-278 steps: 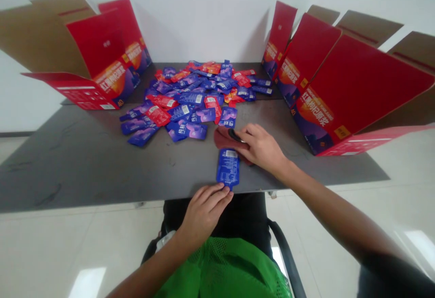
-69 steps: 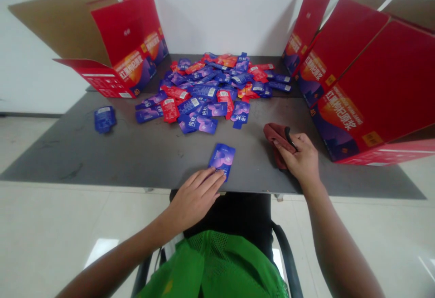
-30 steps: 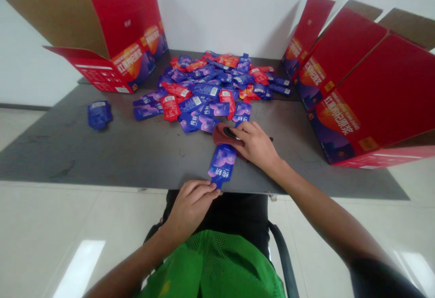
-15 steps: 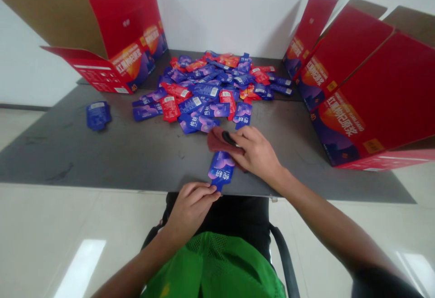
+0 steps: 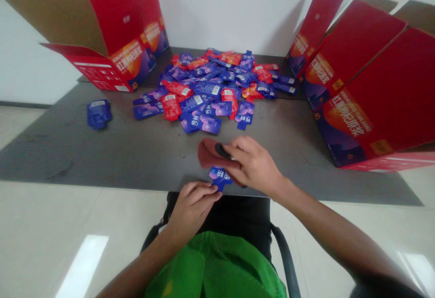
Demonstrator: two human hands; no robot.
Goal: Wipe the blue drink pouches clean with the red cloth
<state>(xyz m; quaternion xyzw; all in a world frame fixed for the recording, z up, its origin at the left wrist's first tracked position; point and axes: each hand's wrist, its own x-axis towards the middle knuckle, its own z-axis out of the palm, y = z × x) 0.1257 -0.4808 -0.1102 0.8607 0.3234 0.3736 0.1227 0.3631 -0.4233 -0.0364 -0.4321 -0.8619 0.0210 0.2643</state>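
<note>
At the table's front edge lies a blue pouch (image 5: 220,176) with white characters and a narrow neck. My left hand (image 5: 194,205) pinches that neck between thumb and fingers. My right hand (image 5: 255,162) is closed on a reddish-brown cloth (image 5: 208,154), which covers the upper part of the pouch. A small black piece (image 5: 223,151), whose kind I cannot make out, shows between the cloth and my right fingers. Beyond the hands is a heap of blue and red pouches (image 5: 205,88). One blue pouch (image 5: 244,114) lies at its near right side.
A few blue pouches (image 5: 98,113) are stacked at the left on the grey table (image 5: 152,153). An open red carton (image 5: 118,31) stands at the back left, and red cartons (image 5: 360,85) stand along the right. A white wall (image 5: 224,8) rises behind.
My right hand and the cloth have moved down toward me and slightly left, covering more of the pouch. My left hand keeps its hold on the neck.
</note>
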